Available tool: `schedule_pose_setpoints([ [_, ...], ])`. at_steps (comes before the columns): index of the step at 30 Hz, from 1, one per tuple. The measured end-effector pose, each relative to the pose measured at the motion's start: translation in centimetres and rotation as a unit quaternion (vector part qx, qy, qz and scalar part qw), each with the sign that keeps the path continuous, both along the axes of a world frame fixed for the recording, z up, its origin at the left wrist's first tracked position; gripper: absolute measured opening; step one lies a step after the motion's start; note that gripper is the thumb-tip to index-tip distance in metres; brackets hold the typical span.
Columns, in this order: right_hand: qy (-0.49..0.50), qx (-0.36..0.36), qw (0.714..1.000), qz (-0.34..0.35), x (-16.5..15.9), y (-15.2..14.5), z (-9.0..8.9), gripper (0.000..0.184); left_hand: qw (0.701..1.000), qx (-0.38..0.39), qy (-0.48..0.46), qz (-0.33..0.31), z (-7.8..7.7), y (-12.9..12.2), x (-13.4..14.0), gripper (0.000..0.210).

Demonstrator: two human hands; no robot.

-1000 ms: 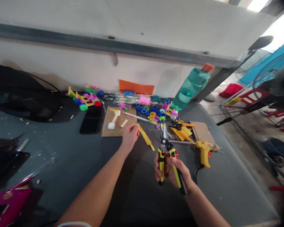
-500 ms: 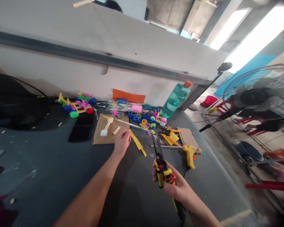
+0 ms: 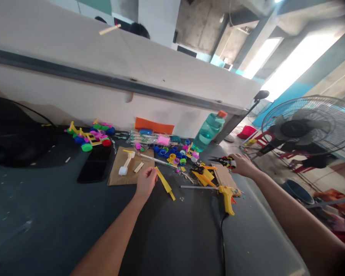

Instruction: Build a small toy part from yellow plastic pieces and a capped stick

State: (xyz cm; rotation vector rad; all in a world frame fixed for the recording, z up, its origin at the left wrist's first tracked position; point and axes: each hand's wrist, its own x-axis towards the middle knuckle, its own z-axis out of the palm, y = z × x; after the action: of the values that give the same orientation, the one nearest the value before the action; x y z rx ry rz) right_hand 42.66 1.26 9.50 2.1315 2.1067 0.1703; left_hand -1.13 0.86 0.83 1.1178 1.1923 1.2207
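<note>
My left hand is closed in a pinch on the upper end of a flat yellow strip. The strip slants down to the right, with a narrower piece at its lower end. At the right, my right hand is closed around the yellow, red and black handles of a scissors-like hand tool. Its dark pointed tips face left, above a cardboard piece. Just below lies a yellow glue gun with a long glue stick in its back. Beside my left hand, a cardboard sheet bears short wooden sticks.
Coloured bottle caps and yellow scraps lie along the back. A teal bottle stands before the partition. At left are a phone, cap-wheeled models and a black bag. A fan stands at right.
My right hand has carried the hand tool from the front middle to the back right. My left hand keeps its pinch on the yellow strip. The view has tilted up slightly.
</note>
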Motion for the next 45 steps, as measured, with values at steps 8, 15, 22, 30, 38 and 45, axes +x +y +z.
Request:
schedule_pose_setpoints([
  [8, 0.048, -0.056, 0.996, 0.053, 0.8, 6.5, -2.1, 0.067, 1.000, -0.011, 0.013, -0.012, -0.3, -0.1, 0.1, 0.034],
  [15, 0.107, -0.038, 0.991, 0.075, -1.2, 7.4, -1.9, 0.046, 0.999, -0.029, 0.001, -0.019, 0.3, -0.3, 0.1, 0.032],
  [22, 0.177, 0.041, 0.980, 0.083, -12.1, 2.2, -0.5, 0.023, 0.999, -0.014, 0.013, -0.038, 0.6, -0.3, 0.2, 0.032],
  [30, 0.453, -0.072, 0.882, 0.109, -29.1, -3.1, -3.6, 0.017, 0.997, 0.030, 0.019, -0.064, 0.8, -0.4, 0.0, 0.032],
  [38, 0.398, 0.074, 0.914, -0.034, -19.4, 0.8, -2.0, 0.023, 0.998, 0.004, -0.035, -0.050, 0.1, 0.1, 0.1, 0.027],
  [45, 0.143, 0.219, 0.964, -0.042, -16.7, -1.8, -1.1, 0.034, 0.998, -0.011, -0.036, -0.048, 0.1, 0.1, 0.0, 0.017],
])
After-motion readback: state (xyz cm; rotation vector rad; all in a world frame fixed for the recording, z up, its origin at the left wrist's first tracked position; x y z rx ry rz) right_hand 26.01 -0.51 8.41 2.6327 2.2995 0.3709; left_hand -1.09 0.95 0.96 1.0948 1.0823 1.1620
